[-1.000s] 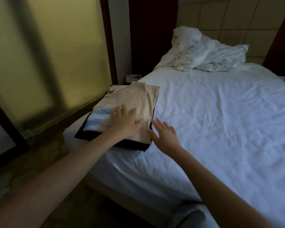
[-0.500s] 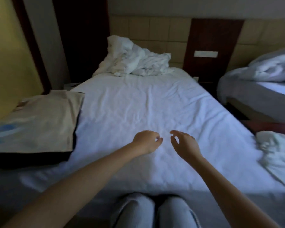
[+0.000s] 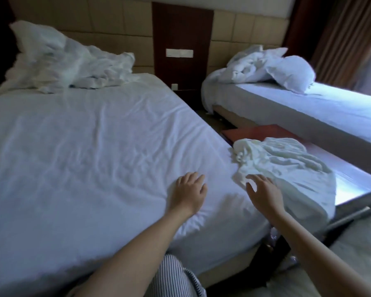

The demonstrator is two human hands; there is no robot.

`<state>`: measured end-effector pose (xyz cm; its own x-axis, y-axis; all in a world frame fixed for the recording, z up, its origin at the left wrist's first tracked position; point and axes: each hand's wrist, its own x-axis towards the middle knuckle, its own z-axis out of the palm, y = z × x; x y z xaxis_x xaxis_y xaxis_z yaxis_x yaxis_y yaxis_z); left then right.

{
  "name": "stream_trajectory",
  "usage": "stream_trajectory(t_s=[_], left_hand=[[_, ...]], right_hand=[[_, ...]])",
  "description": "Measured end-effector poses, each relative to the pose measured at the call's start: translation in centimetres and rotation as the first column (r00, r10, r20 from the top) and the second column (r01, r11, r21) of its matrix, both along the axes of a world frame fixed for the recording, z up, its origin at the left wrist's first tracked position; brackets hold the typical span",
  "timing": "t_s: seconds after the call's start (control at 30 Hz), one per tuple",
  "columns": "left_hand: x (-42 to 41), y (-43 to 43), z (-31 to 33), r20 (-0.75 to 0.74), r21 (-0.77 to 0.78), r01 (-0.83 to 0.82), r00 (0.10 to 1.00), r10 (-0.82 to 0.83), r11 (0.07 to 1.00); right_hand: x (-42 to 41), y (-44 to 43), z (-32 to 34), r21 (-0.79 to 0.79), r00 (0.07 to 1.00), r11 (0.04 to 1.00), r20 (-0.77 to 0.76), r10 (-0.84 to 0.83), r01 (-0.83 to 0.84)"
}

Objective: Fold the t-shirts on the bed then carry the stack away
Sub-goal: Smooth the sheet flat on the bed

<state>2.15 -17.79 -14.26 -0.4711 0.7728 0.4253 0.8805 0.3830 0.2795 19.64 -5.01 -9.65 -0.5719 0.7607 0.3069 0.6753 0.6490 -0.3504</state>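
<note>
The camera has swung to the right. The folded stack that lay at the left edge of the bed (image 3: pixel 84 146) 1 second ago has left the view. A crumpled pale t-shirt (image 3: pixel 287 163), barely seen 0.5 seconds ago, now lies in full view at the right corner. The left hand (image 3: pixel 190 192), first flat on the stack and then curled, now has its fingers loosely spread over the sheet. The right hand (image 3: pixel 263 190) has moved right to the shirt's near edge, fingers spread; contact is unclear. The second bed (image 3: pixel 308 108) shows more fully.
</note>
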Motion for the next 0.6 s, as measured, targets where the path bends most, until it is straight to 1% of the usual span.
stream_trajectory(t_s=[0.03, 0.1, 0.13, 0.2, 0.23, 0.27, 0.3, 0.33, 0.4, 0.43, 0.5, 0.53, 0.57, 0.6], left_hand=[[-0.3, 0.2, -0.6, -0.041, 0.019, -0.003, 0.999, 0.004, 1.000], [-0.7, 0.4, -0.6, -0.031, 0.050, -0.010, 0.999, 0.011, 0.999], [-0.8, 0.4, -0.6, -0.012, 0.057, -0.011, 1.000, 0.011, 0.998], [-0.9, 0.5, -0.7, -0.032, 0.067, -0.013, 0.999, 0.015, 0.998], [-0.8, 0.5, -0.9, -0.050, 0.081, -0.010, 0.999, 0.014, 0.997], [-0.8, 0.4, -0.9, -0.055, 0.087, -0.007, 0.998, 0.012, 0.996], [-0.9, 0.4, -1.0, -0.065, 0.099, -0.007, 0.998, 0.013, 0.995], [-0.9, 0.3, -0.9, -0.072, 0.113, -0.009, 0.997, 0.017, 0.994], [-0.8, 0.3, -0.9, -0.071, 0.163, -0.014, 0.997, 0.026, 0.987], [-0.8, 0.3, -1.1, -0.058, 0.196, -0.008, 0.998, 0.020, 0.981], [-0.6, 0.2, -0.9, -0.013, 0.213, 0.025, 1.000, -0.023, 0.977], [-0.5, 0.2, -0.5, 0.052, 0.205, 0.045, 0.997, -0.057, 0.978], [-0.3, 0.1, 0.1, 0.181, 0.189, 0.060, 0.979, -0.095, 0.980], [-0.1, -0.1, 1.2, 0.388, 0.210, 0.059, 0.911, -0.139, 0.976]], right_hand=[[0.7, 1.1, -0.4, -0.009, 0.999, 0.999, 0.014, -0.031, 0.031], [1.4, 2.5, -1.1, -0.080, 0.993, 0.993, 0.088, -0.084, 0.092], [1.3, 3.0, -1.4, -0.125, 0.983, 0.985, 0.153, -0.100, 0.120], [0.6, 3.3, -2.5, -0.157, 0.976, 0.982, 0.207, -0.074, 0.108], [0.2, 3.5, -3.2, -0.155, 0.984, 0.983, 0.166, -0.070, 0.096], [-0.1, 3.3, -3.6, -0.205, 0.992, 0.972, 0.064, -0.106, 0.117], [-0.2, 3.2, -3.7, -0.263, 0.986, 0.955, -0.056, -0.156, 0.136], [-0.2, 2.9, -3.5, -0.295, 0.968, 0.942, -0.137, -0.210, 0.163], [-0.3, 2.4, -2.8, -0.343, 0.941, 0.925, -0.225, -0.252, 0.165], [-0.5, 2.3, -2.3, -0.366, 0.934, 0.921, -0.265, -0.239, 0.132], [-1.5, 1.0, -0.7, -0.396, 0.923, 0.918, -0.353, -0.156, 0.003], [-2.2, 0.1, 0.2, -0.435, 0.900, 0.897, -0.416, -0.127, -0.074], [-3.1, -0.8, 1.0, -0.476, 0.858, 0.862, -0.503, -0.103, -0.176], [-4.1, -1.9, 1.7, -0.525, 0.818, 0.808, -0.567, -0.098, -0.267]])
